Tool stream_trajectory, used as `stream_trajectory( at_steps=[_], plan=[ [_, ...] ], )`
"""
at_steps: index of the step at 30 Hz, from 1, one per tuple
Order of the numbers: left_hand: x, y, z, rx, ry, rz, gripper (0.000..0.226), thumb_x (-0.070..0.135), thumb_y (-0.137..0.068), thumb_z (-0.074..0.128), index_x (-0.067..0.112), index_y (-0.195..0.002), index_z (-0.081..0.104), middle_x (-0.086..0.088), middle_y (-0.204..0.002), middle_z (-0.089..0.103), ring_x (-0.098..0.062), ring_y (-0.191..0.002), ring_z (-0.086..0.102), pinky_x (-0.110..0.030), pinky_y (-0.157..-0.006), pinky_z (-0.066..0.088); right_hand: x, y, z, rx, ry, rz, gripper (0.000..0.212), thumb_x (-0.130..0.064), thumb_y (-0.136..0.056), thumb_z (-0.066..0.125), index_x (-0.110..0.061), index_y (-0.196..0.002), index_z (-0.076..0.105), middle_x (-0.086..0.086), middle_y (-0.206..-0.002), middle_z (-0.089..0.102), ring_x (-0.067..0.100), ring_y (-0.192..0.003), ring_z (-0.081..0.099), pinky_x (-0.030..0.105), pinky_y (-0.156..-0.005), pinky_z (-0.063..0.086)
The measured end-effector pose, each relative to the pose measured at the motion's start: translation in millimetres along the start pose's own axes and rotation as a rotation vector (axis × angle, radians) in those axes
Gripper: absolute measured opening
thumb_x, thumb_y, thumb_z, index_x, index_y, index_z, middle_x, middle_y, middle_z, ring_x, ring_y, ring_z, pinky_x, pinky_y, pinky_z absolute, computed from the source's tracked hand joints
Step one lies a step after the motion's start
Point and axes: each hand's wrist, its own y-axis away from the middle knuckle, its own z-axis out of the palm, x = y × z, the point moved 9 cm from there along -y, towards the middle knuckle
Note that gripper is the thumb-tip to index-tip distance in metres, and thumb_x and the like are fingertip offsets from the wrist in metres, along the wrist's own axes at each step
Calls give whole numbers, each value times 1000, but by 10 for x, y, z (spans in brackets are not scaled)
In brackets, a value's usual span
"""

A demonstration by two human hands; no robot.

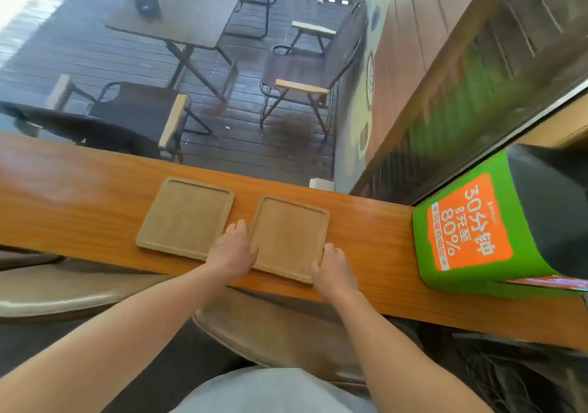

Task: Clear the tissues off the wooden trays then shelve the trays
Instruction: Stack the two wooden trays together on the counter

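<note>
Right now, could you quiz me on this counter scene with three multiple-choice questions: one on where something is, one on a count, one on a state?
1. Where is the green box with the orange label?
A. at the right end of the counter
B. on the outdoor table
C. between the trays

2. How many wooden trays lie on the counter?
A. one
B. two
C. four

3. What is on the trays?
A. tissues
B. cups
C. nothing

Answers:
1. A, it stands to the right of both trays.
2. B, a left tray and a right tray lie side by side.
3. C, both tray surfaces are bare; the left hand and right hand rest at the right tray's edges.
</note>
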Motion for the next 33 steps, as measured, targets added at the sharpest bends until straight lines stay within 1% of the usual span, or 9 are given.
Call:
stream_trajectory(
  at_steps=[3, 7, 13, 19, 23, 25, 27, 29, 33],
  plan=[
    [-103, -155, 49, -15, 23, -71, 24, 29, -93, 53, 17, -112, 45, -7, -114, 53, -28, -96, 56, -41, -77, 49, 94, -260, 80, -22, -96, 107, 46, -31, -97, 44, -17, -139, 36, 7, -131, 46, 29, -108, 55, 45, -88, 51],
    [-194, -411, 195, -124, 21, -165, 36, 31, -95, 53, 12, -125, 46, -9, -123, 53, -29, -105, 57, -43, -85, 51, 199, -557, 179, -45, -182, 242, 58, -31, -97, 51, -13, -148, 29, 11, -144, 39, 35, -123, 48, 45, -94, 47],
    [-267, -636, 514, -261, 76, -254, 54, 36, -94, 51, 4, -136, 41, -16, -132, 51, -33, -115, 52, -44, -95, 48, 305, -619, 453, -100, -280, 403, 58, -32, -94, 54, -11, -145, 35, 13, -142, 41, 34, -122, 49, 43, -93, 49],
    [-542, -842, 536, -243, 174, -339, 72, 55, -85, 58, 6, -135, 46, -16, -129, 54, -34, -114, 55, -46, -95, 51, 269, -538, 701, -106, -512, 615, 73, -53, -87, 58, -7, -140, 38, 17, -136, 50, 37, -121, 51, 48, -101, 46],
    [-722, -962, 543, -372, 392, -396, 54, 59, -90, 51, 11, -115, 57, -7, -112, 63, -18, -87, 59, -32, -65, 48, 190, -321, 899, -60, -829, 753, 73, -59, -92, 47, -7, -144, 43, 14, -143, 49, 36, -127, 48, 50, -108, 40],
    [-736, -946, 515, -445, 517, -380, 56, 58, -92, 47, 12, -124, 55, -3, -111, 63, -17, -90, 60, -31, -67, 48, 51, -261, 882, 26, -828, 752, 67, -56, -98, 37, -6, -142, 45, 14, -143, 50, 36, -128, 47, 48, -109, 38],
    [-790, -964, 333, -408, 526, -294, 66, 61, -92, 45, 13, -136, 51, -4, -120, 63, -23, -105, 61, -37, -83, 52, -151, -225, 788, 129, -735, 714, 63, -52, -101, 30, -4, -138, 49, 16, -142, 51, 37, -128, 47, 44, -106, 37],
    [-912, -1000, 59, -336, 524, -227, 66, 62, -92, 43, 14, -136, 53, -5, -124, 64, -27, -113, 60, -41, -96, 50, -430, -243, 749, 176, -690, 670, 62, -49, -103, 27, -3, -136, 51, 18, -138, 54, 37, -126, 49, 43, -102, 38],
    [-1356, -1086, -407, -255, 565, -213, 53, 57, -96, 41, 16, -126, 58, 3, -103, 65, -22, -99, 63, -39, -88, 52, -1060, -363, 867, 156, -667, 569, 58, -47, -103, 27, -3, -131, 52, 19, -132, 56, 37, -122, 50, 40, -95, 39]
  ],
)
